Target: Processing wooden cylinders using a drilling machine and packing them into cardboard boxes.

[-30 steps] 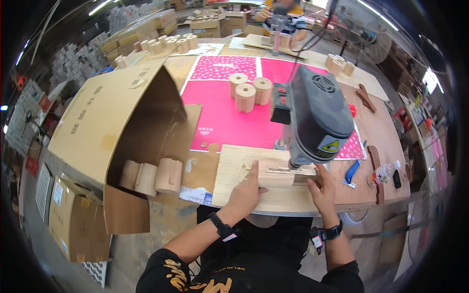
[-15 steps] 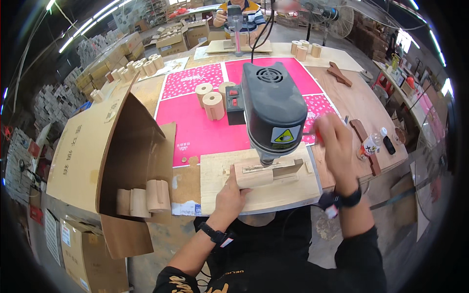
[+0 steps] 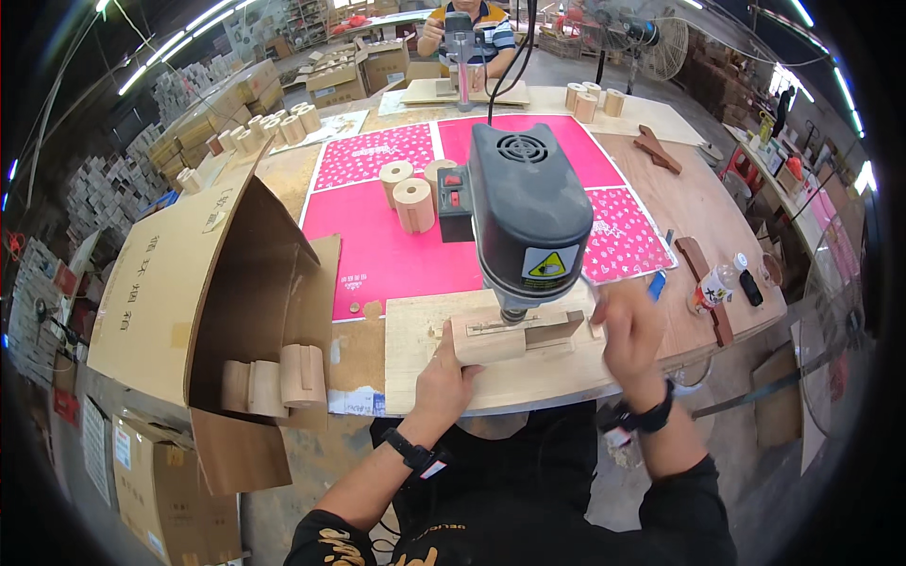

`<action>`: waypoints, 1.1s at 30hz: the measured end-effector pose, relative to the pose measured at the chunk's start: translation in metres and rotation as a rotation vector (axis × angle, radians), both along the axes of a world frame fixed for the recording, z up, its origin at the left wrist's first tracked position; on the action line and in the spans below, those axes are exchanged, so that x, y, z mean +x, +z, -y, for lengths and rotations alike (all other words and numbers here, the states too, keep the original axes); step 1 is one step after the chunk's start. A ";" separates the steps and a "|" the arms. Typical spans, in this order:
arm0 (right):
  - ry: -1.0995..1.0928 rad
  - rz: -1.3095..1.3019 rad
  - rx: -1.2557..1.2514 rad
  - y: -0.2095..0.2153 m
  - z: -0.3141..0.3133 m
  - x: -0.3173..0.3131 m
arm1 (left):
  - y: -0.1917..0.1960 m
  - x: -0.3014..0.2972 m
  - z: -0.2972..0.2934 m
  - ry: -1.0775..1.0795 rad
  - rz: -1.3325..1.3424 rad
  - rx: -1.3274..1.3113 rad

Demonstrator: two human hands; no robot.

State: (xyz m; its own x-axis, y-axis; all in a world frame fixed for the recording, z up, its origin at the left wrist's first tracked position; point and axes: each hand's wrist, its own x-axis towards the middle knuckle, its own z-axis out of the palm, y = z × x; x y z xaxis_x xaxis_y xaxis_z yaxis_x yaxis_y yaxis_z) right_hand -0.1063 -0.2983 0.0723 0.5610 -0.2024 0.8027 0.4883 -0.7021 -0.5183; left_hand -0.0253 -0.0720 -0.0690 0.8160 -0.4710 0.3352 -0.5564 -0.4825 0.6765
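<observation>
Centrally placed drill press [image 3: 530, 203]: in the head view, its dark housing overhangs the work, the chuck [image 3: 513, 316] at about six o'clock beneath it; no bit can be made out.
Wooden block [image 3: 491, 344]: at seven o'clock of the chuck, above the pale wooden board [image 3: 415, 368], a narrow groove along its upper face; whether the chuck touches it cannot be told.
Left hand [image 3: 444, 382]: between seven and eight o'clock of the chuck, closed partway round the block's left end, a finger at that end and the thumb on the near face.
Right hand [image 3: 630, 330]: at three o'clock, blurred, fingers curled; whether it holds anything cannot be told.
Wooden guide [image 3: 555, 328]: at four o'clock of the chuck, beside the block's right end, an open channel showing.
Seating: likely best with the block pressed flat and square against the guide, free of chips, since a slight tilt could send a cut off line.
Finger clearance: the left grip looks sensibly placed at the far end from the chuck; firm, even pressure there should resist twisting.
Grooved wooden cylinders [image 3: 413, 206]: at ten o'clock of the chuck, on the pink sheet [image 3: 368, 226], well apart from both hands.
</observation>
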 end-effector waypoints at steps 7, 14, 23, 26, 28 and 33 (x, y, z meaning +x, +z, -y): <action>-0.101 -0.508 0.176 0.080 0.027 0.076 | 0.003 -0.011 0.029 0.022 -0.058 0.065; 0.044 0.037 -0.027 -0.019 0.003 -0.005 | -0.004 -0.012 0.037 0.033 0.000 0.037; 0.053 0.138 -0.218 -0.046 0.008 0.002 | 0.017 -0.006 0.028 -0.028 -0.121 0.067; -0.063 -0.100 -0.001 0.018 0.012 0.012 | 0.033 0.011 0.023 -0.109 -0.213 0.030; -0.072 -0.196 0.128 0.049 0.024 0.035 | 0.044 0.027 0.024 -0.162 -0.146 -0.059; 0.130 -0.675 0.439 0.018 0.043 0.047 | 0.062 0.053 0.020 -0.301 -0.476 0.119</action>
State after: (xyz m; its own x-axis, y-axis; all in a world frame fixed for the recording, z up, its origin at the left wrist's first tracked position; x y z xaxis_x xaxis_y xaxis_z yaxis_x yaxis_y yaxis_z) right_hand -0.0589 -0.3412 0.0904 0.9362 -0.3198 0.1455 0.0357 -0.3254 -0.9449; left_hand 0.0279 -0.0918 -0.0068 0.6884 -0.7176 -0.1059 -0.3281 -0.4382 0.8368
